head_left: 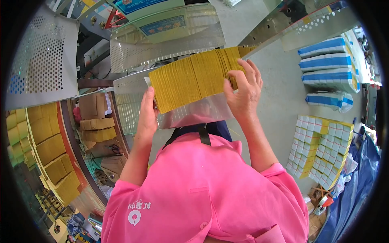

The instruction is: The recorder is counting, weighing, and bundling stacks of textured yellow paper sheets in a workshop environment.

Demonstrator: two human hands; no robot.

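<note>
A long row of yellow paper sheets (190, 79), standing on edge and pressed together, lies across a shiny metal tray (214, 107) in front of me. My left hand (148, 111) braces the row's left end, thumb along the near corner and the other fingers mostly hidden behind it. At the right end my right hand (246, 87) has its thumb and bent forefinger on the last sheets, the remaining fingers curled over the end. Small gaps show between the sheets there, while the left part is packed tightly.
Perforated metal panels (40, 60) stand at left, and a metal beam (279, 24) slants in from upper right. Yellow paper stacks (52, 150) fill a bench at left. On the right floor lie blue-and-white packs (326, 64), banded white bundles (320, 150) and a blue tarp (352, 190).
</note>
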